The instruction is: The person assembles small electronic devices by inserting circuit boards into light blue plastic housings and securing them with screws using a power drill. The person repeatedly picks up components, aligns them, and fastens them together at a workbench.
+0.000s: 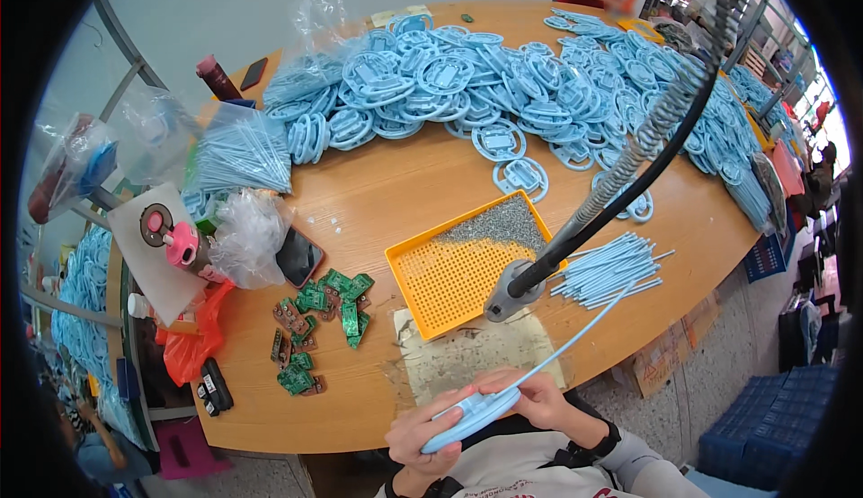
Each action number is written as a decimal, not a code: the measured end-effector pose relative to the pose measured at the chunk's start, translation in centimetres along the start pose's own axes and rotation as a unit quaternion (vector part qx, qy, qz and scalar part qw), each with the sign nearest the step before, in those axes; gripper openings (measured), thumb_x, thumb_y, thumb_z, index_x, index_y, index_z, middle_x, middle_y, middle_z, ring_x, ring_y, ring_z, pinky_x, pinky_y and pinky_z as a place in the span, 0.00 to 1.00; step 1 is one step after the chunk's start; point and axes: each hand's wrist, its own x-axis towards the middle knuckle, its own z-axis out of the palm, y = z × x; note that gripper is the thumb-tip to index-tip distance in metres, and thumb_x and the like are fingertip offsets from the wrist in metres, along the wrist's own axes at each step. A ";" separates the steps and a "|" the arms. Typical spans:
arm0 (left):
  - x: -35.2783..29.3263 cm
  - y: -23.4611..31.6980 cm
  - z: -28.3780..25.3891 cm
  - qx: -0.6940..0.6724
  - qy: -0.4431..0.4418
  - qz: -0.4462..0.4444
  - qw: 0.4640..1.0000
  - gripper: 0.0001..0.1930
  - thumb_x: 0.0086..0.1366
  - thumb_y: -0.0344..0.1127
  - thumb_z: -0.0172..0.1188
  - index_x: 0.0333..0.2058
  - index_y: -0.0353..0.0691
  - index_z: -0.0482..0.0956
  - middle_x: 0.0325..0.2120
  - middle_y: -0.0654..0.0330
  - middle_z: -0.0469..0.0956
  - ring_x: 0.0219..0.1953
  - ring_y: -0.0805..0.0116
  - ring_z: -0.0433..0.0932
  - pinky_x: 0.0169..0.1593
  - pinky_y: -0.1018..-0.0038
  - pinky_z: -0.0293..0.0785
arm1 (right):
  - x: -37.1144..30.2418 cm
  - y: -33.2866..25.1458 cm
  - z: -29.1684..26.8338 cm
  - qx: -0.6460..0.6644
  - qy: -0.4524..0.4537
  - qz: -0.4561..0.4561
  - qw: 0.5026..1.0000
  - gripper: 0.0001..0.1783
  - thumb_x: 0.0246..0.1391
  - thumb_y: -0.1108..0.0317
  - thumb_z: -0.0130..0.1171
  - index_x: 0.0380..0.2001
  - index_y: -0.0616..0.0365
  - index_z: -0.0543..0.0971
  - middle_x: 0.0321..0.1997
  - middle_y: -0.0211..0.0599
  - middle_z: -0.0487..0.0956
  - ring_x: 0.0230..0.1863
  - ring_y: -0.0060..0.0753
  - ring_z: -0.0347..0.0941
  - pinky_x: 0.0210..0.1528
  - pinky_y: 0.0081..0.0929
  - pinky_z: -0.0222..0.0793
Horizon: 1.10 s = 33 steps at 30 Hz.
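Blue casing in both my hands, just below the orange tray (454,269).
Left hand (422,435) fingers wrap the blue plastic casing (472,413); right hand (544,399) fingers pinch its top edge.

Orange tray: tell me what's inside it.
The orange tray holds a heap of small grey screws at its far end; the near part shows bare perforated floor. The hanging screwdriver covers the tray's near right corner.

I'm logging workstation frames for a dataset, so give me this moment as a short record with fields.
left hand: grips the light blue plastic part
right hand: pinches the part where a thin blue cable leaves it
ahead: orange tray of small screws, hanging power screwdriver
left of tray: green circuit boards
far side: heap of blue frames
surface: wooden table
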 end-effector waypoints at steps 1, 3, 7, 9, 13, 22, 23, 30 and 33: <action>0.2 -0.1 0.0 0.001 -0.019 0.003 1.000 0.18 0.62 0.44 0.61 0.35 0.30 0.79 0.33 0.39 0.81 0.34 0.49 0.83 0.37 0.65 0.81 | 0.4 -0.7 0.2 -0.005 0.008 -0.022 1.000 0.20 0.61 0.60 0.54 0.49 0.64 0.77 0.56 0.47 0.75 0.57 0.43 0.70 0.63 0.40 0.58; 0.4 -0.1 0.0 0.005 -0.058 0.008 0.998 0.18 0.61 0.44 0.63 0.35 0.30 0.80 0.32 0.40 0.81 0.33 0.49 0.83 0.36 0.67 0.81 | 1.0 -1.8 0.8 -0.012 0.025 -0.063 0.998 0.21 0.58 0.59 0.58 0.47 0.64 0.79 0.53 0.48 0.77 0.56 0.44 0.71 0.65 0.43 0.56; -1.5 -0.6 -0.4 0.014 -0.052 -0.052 0.997 0.16 0.58 0.42 0.66 0.32 0.31 0.81 0.30 0.45 0.81 0.33 0.50 0.84 0.35 0.67 0.80 | 1.3 -1.3 1.2 0.148 -0.023 -0.023 0.988 0.19 0.52 0.60 0.64 0.42 0.63 0.81 0.45 0.47 0.81 0.56 0.42 0.71 0.68 0.46 0.50; -1.5 -0.6 -0.4 0.034 -0.056 -0.073 0.995 0.15 0.56 0.41 0.68 0.31 0.33 0.82 0.30 0.46 0.82 0.33 0.52 0.84 0.35 0.68 0.80 | 1.2 -1.4 1.1 0.146 -0.007 0.018 0.989 0.17 0.51 0.61 0.66 0.39 0.62 0.82 0.41 0.47 0.82 0.55 0.42 0.71 0.68 0.46 0.49; -1.2 -2.0 -0.2 0.049 -0.097 -0.151 0.983 0.13 0.55 0.39 0.68 0.31 0.34 0.81 0.34 0.48 0.82 0.35 0.57 0.84 0.38 0.70 0.80 | 0.9 0.9 -0.1 0.148 0.030 0.059 0.987 0.20 0.53 0.59 0.63 0.44 0.63 0.80 0.45 0.46 0.81 0.56 0.40 0.71 0.69 0.43 0.48; -2.8 -5.7 -1.3 0.280 -0.348 0.173 0.878 0.16 0.57 0.43 0.64 0.42 0.45 0.80 0.48 0.60 0.78 0.51 0.65 0.77 0.53 0.68 0.71 | 1.4 -5.2 -5.5 -0.300 0.127 0.205 0.923 0.37 0.47 0.64 0.68 0.58 0.65 0.66 0.60 0.43 0.70 0.61 0.37 0.65 0.64 0.32 0.55; -3.0 -5.9 -1.4 0.289 -0.386 0.189 0.855 0.14 0.58 0.41 0.63 0.42 0.46 0.80 0.49 0.61 0.77 0.53 0.66 0.76 0.56 0.67 0.68 | 1.8 -4.4 -4.6 -0.324 0.202 0.074 0.921 0.37 0.45 0.67 0.69 0.58 0.65 0.66 0.59 0.42 0.71 0.61 0.36 0.65 0.63 0.32 0.55; -3.2 -5.5 -2.6 0.306 -0.517 0.115 0.791 0.21 0.59 0.37 0.54 0.52 0.43 0.76 0.61 0.56 0.65 0.66 0.62 0.59 0.67 0.61 0.53 | 8.1 -0.1 -0.9 -0.213 0.228 -0.026 0.950 0.31 0.44 0.75 0.67 0.50 0.60 0.63 0.34 0.30 0.72 0.37 0.23 0.69 0.46 0.23 0.63; -2.4 -5.3 -2.4 0.259 -0.499 0.090 0.822 0.21 0.56 0.35 0.57 0.50 0.43 0.77 0.56 0.56 0.70 0.62 0.60 0.66 0.63 0.63 0.63 | 7.1 1.4 -3.2 -0.267 0.175 -0.143 0.937 0.25 0.53 0.70 0.63 0.49 0.57 0.61 0.25 0.31 0.71 0.26 0.21 0.68 0.28 0.19 0.66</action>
